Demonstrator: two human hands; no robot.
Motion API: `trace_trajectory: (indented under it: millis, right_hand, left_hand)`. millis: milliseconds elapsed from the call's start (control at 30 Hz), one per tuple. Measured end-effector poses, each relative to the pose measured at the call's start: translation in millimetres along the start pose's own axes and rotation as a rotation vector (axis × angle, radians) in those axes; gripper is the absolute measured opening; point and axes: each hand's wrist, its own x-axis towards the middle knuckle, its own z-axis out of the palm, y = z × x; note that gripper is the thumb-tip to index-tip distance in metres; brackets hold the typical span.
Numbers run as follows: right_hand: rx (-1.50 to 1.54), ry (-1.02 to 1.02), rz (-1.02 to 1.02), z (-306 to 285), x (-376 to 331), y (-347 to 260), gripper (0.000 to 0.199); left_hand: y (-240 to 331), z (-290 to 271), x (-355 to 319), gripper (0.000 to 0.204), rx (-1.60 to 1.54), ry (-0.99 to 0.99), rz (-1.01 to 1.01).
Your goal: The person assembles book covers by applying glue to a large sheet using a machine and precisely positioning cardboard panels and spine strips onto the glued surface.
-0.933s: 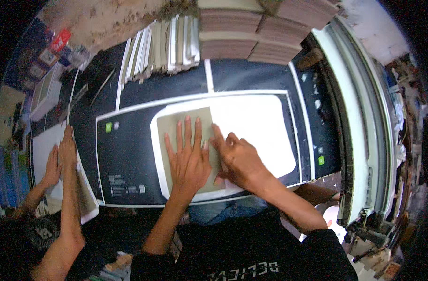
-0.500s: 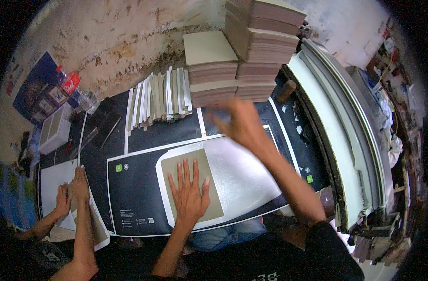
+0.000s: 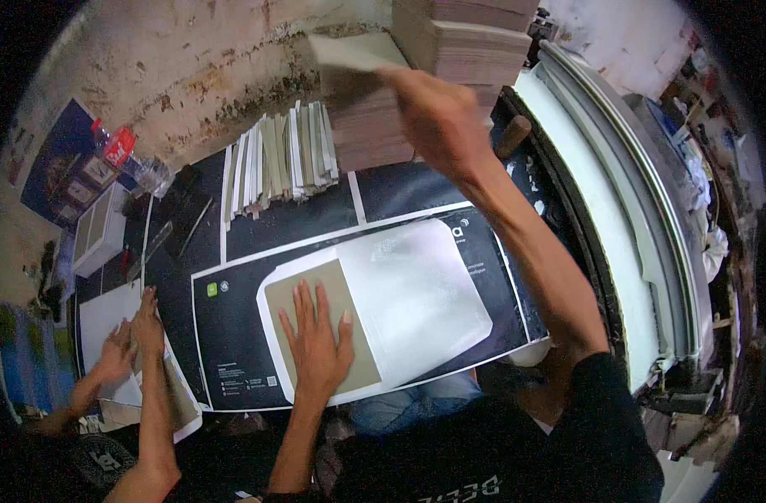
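Note:
My left hand [image 3: 318, 352] lies flat with its fingers spread on a grey-brown cardboard panel [image 3: 349, 314]. That panel rests on the left half of a white, glossy cover sheet [image 3: 425, 293] with trimmed corners. Over the shorter stack of cardboard panels [image 3: 370, 126], my right hand [image 3: 437, 109] is closed on the near right corner of a thin cardboard panel [image 3: 349, 54]. This panel is tilted and smeared by motion. How far it is off the stack I cannot tell.
Behind stands a taller cardboard stack [image 3: 475, 59]. White and brown strips [image 3: 278, 159] lie in a row beside the stacks. A plastic bottle [image 3: 123, 151] leans at back left. A co-worker's hands [image 3: 147, 327] press a sheet at left. A long, pale machine [image 3: 584, 193] borders the right.
My right hand has moved up and away to the stack and taken hold of a cardboard panel. My left hand stays flat on its panel; the whole view has shifted slightly.

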Motion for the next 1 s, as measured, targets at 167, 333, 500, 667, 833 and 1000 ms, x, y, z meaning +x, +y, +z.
trace_trajectory:
  millis: [167,333,500,667,833,1000]
  right_hand:
    - [-0.057,0.280,0.089,-42.7,-14.2,-19.2,0.032]
    - [-0.118,0.262,-0.018,-27.0,28.8,3.4,0.031]
    - [-0.070,-0.113,-0.079,39.9,18.5,33.3,0.032]
    - [0.114,-0.356,0.146,47.7,8.1,27.1,0.053]
    - [0.023,-0.722,0.117,59.0,33.1,46.6,0.063]
    - [-0.010,-0.849,0.079,59.2,44.4,40.0,0.064]
  left_hand:
    - [51.4,-30.6,34.3,0.056,-0.459,0.121,0.082]
    - [82.6,-36.7,48.0,0.047,-0.454,0.180,0.265]
    - [80.8,-35.7,31.6,0.041,-0.486,0.096,0.138]
    - [50.5,-24.2,8.4,0.014,-0.592,0.204,0.019]
    - [74.4,-29.7,10.8,0.015,-0.619,0.274,0.183]
    - [98.0,-28.6,15.6,0.016,-0.748,0.257,0.277]
